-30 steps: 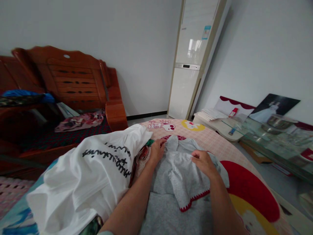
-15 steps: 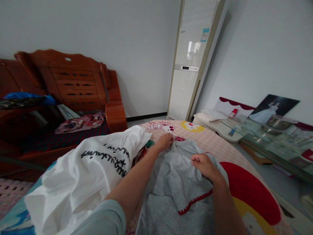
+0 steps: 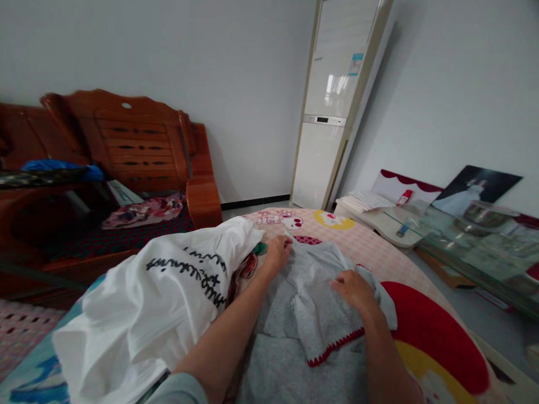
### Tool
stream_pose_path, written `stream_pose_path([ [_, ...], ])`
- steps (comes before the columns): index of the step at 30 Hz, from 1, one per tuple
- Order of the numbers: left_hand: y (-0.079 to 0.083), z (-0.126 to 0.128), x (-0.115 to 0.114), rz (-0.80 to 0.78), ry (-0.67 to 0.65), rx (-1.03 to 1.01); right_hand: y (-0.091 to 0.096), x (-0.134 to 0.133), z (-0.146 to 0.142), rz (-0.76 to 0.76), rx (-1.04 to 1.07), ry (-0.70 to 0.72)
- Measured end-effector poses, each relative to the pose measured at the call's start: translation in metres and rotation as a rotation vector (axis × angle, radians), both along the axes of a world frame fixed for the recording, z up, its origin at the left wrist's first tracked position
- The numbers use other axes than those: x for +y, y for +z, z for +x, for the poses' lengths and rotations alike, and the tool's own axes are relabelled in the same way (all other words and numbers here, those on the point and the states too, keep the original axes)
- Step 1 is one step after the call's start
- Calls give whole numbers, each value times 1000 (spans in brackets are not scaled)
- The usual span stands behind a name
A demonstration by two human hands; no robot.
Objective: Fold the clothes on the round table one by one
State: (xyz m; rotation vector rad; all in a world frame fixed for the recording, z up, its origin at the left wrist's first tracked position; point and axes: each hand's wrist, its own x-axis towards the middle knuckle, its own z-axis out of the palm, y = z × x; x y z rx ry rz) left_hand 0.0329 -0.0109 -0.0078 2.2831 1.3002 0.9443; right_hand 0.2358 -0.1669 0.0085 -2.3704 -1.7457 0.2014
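A grey knit garment point(image 3: 295, 314) with a red scalloped sleeve edge lies spread on a patterned bedspread point(image 3: 370, 247) in front of me. My left hand point(image 3: 278, 251) pinches the garment's far left corner near the collar. My right hand point(image 3: 355, 290) rests palm down on the folded sleeve and right shoulder, fingers curled on the cloth. A white t-shirt point(image 3: 155, 303) with black lettering lies bunched to the left, beside my left forearm.
A carved wooden sofa point(image 3: 138, 146) with loose clothes on it stands to the left. A tall white air conditioner point(image 3: 332, 112) fills the corner. To the right stand a low glass table point(image 3: 475, 235), stacked papers and a leaning framed picture point(image 3: 475, 188).
Half a second ago both hands lifted the garment's upper edge. Now it lies flatter, the left hand holding the far corner and the right hand lowered onto the sleeve.
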Motion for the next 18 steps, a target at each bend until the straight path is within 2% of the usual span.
stream_pose_path([
  [2,-12,1,-10,-10,-53,40,-3,1,-1,-26,23,7],
  [4,-24,3,-19,-3,-96,72,-5,4,1,10,103,16],
  [9,-40,5,-23,21,-53,127,-1,6,19,310,522,-109],
  [11,-41,5,-20,24,-47,138,2,2,27,319,654,-84],
  [13,-40,5,-16,39,-46,156,5,-5,33,213,634,3],
  [15,-36,6,-10,69,-61,190,10,-11,35,96,491,49],
  [18,-23,9,2,86,-108,284,20,-16,35,59,329,62],
])
